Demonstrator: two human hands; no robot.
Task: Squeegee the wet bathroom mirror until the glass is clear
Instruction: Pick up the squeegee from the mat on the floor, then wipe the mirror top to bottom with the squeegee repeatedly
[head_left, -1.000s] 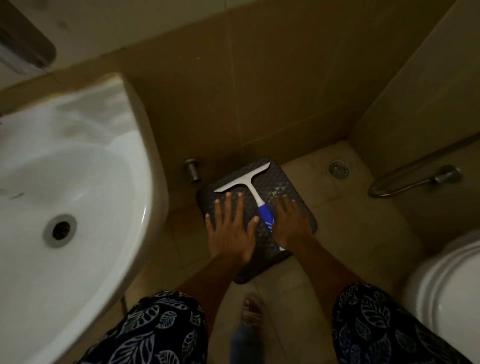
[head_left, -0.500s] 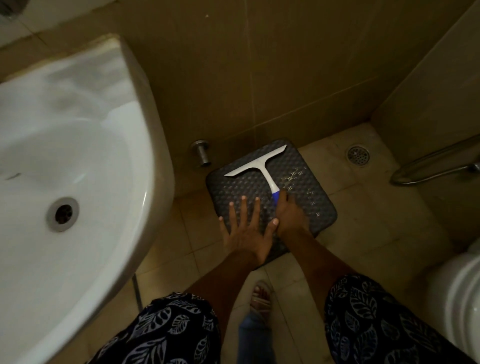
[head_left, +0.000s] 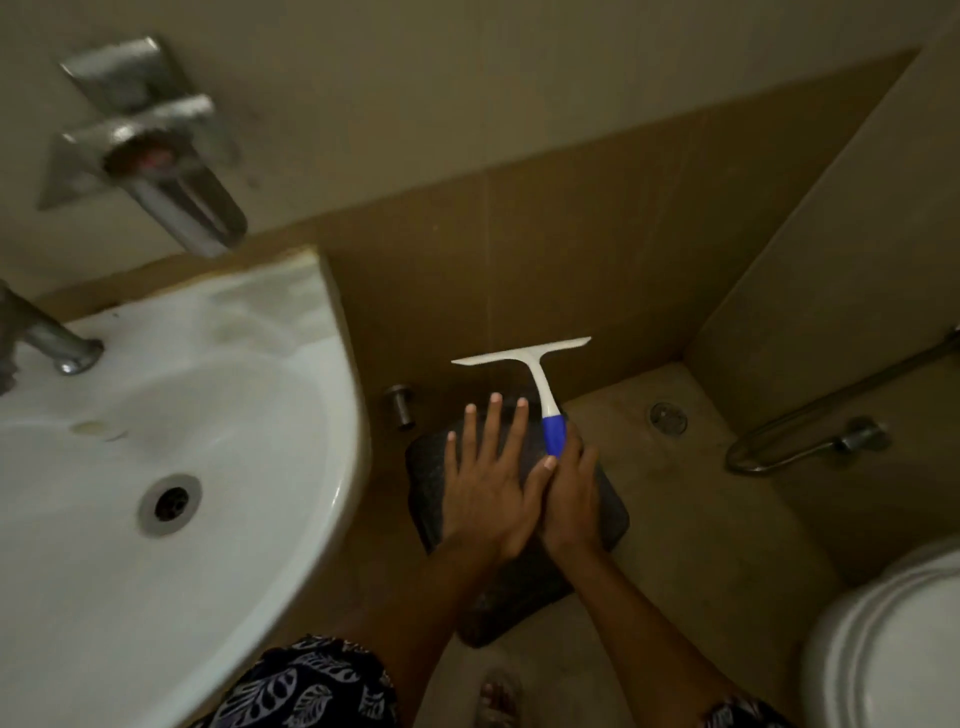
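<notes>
One squeegee (head_left: 540, 387) held above the floor mat (head_left: 609, 512), right grip (head_left: 571, 499) curled round its handle, left grip (head_left: 488, 480) spread and empty; mirror-wiping seemingly not yet begun.

Open floor (head_left: 701, 519) lies between sink (head_left: 344, 395) and toilet (head_left: 893, 649).

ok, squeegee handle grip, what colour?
Blue grip; the rest of the squeegee is white. Head view.
</notes>
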